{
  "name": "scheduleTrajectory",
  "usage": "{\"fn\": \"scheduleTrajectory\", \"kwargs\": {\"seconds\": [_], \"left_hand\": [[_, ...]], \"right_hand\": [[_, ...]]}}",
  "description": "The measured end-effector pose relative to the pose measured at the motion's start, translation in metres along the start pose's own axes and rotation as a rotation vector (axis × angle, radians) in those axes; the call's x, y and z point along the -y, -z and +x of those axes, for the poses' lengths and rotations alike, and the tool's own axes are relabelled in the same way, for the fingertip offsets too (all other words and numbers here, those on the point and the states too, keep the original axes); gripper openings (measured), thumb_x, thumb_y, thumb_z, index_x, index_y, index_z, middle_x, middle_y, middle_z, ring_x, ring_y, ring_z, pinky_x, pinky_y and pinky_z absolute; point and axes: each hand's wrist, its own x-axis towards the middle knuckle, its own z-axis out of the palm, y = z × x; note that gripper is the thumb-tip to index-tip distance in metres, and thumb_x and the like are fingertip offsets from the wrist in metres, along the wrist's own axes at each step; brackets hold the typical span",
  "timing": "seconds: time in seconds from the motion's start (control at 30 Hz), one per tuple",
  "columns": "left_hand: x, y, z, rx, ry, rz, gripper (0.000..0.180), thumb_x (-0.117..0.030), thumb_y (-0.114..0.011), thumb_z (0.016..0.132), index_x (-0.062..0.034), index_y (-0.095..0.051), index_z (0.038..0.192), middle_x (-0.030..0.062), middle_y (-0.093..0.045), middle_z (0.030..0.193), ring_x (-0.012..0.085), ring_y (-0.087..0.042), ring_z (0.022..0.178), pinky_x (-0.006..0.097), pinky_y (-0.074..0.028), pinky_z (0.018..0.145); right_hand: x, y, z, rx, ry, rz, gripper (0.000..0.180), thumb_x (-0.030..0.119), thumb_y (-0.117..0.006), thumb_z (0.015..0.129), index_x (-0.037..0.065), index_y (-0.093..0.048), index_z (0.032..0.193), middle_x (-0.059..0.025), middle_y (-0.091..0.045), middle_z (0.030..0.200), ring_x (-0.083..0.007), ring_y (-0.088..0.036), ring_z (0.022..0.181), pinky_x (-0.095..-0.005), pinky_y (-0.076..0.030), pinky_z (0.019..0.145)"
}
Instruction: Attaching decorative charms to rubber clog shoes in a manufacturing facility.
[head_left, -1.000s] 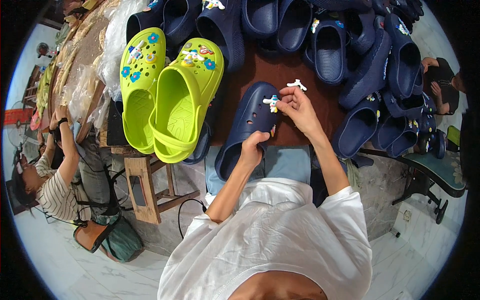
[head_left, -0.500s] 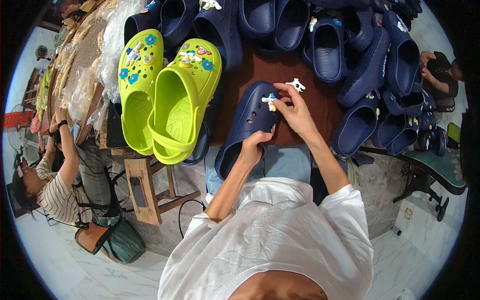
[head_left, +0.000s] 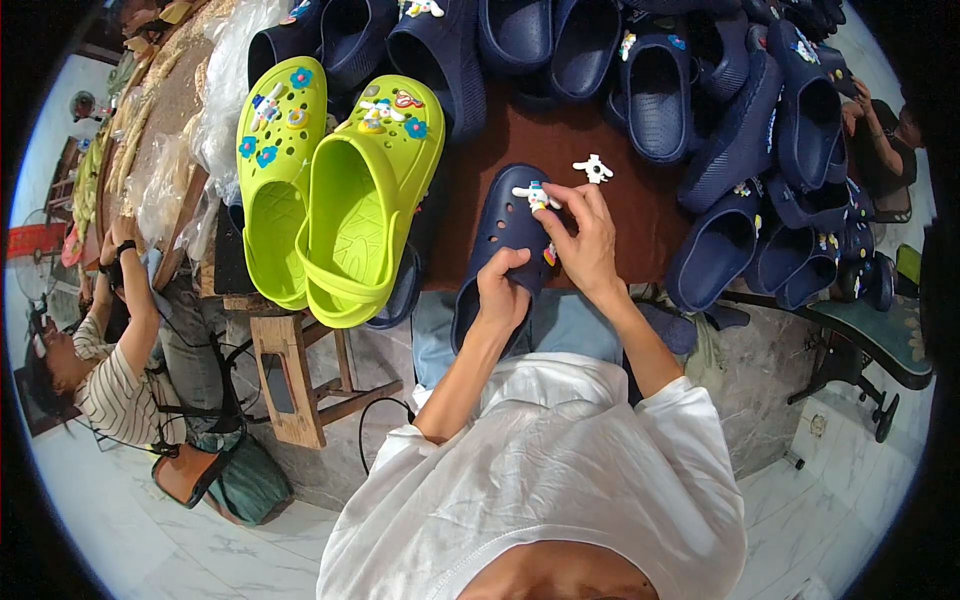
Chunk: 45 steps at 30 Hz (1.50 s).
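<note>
Head view: a navy clog [head_left: 503, 212] lies at the centre of the frame, its long axis running almost upright, toe up and leaning slightly right, heel toward the wearer. The left hand [head_left: 502, 292] grips it at the opening, thumb on top. The right hand [head_left: 583, 238], on the toe's right side, pinches a white charm [head_left: 534, 194] against the toe; whether it is seated cannot be told. The right hand is nearer the toe, the left nearer the heel. A loose charm [head_left: 593, 168] rests just above the right hand on brown cloth [head_left: 640, 235].
</note>
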Motion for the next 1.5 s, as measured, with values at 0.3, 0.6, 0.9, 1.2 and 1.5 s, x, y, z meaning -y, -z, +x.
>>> {"fn": "scheduleTrajectory", "kwargs": {"seconds": [0.3, 0.6, 0.9, 1.2, 1.5], "left_hand": [[0.000, -0.003, -0.002, -0.034, -0.017, -0.026, 0.042, -0.003, -0.052, 0.077, 0.0040, -0.051, 0.118, 0.0118, -0.059, 0.112, 0.0240, -0.060, 0.102, 0.036, -0.047, 0.094], [-0.005, -0.009, 0.002, -0.089, -0.026, -0.036, 0.040, -0.006, -0.053, 0.079, 0.0031, -0.052, 0.118, 0.0134, -0.060, 0.112, 0.0249, -0.061, 0.103, 0.038, -0.049, 0.094], [-0.012, -0.003, 0.003, -0.240, 0.015, -0.098, 0.041, -0.027, -0.054, 0.088, 0.0001, -0.056, 0.118, 0.0165, -0.062, 0.118, 0.0306, -0.062, 0.107, 0.046, -0.048, 0.096], [-0.013, -0.011, -0.004, -0.327, -0.021, -0.118, 0.044, -0.039, -0.057, 0.090, -0.0047, -0.057, 0.117, 0.0132, -0.062, 0.120, 0.0275, -0.060, 0.110, 0.044, -0.046, 0.098], [-0.014, -0.006, -0.013, -0.281, -0.003, -0.246, 0.043, -0.034, -0.047, 0.093, -0.0012, -0.056, 0.120, 0.0161, -0.060, 0.126, 0.0273, -0.057, 0.117, 0.044, -0.042, 0.104]], "right_hand": [[0.005, -0.011, -0.004, -0.057, -0.061, 0.062, 0.027, 0.021, -0.074, 0.080, 0.005, -0.065, 0.100, -0.0087, -0.055, 0.086, -0.0254, -0.057, 0.079, -0.0373, -0.047, 0.071], [0.000, -0.007, -0.004, -0.007, -0.029, 0.076, 0.030, 0.019, -0.074, 0.080, 0.005, -0.064, 0.105, -0.0102, -0.057, 0.094, -0.0266, -0.058, 0.084, -0.0372, -0.047, 0.075], [-0.056, 0.031, -0.013, -0.154, -0.124, -0.078, 0.020, 0.005, -0.056, 0.090, 0.005, -0.064, 0.108, -0.0123, -0.060, 0.100, -0.0269, -0.061, 0.088, -0.0346, -0.048, 0.074], [-0.074, 0.034, 0.012, -0.100, -0.046, -0.230, 0.021, 0.010, -0.061, 0.087, 0.007, -0.063, 0.108, -0.0119, -0.059, 0.100, -0.0322, -0.057, 0.094, -0.0411, -0.045, 0.082], [-0.078, 0.025, 0.028, -0.021, 0.025, -0.342, 0.031, 0.016, -0.073, 0.079, 0.007, -0.063, 0.107, -0.0098, -0.059, 0.099, -0.0310, -0.057, 0.091, -0.0410, -0.046, 0.079]]}}
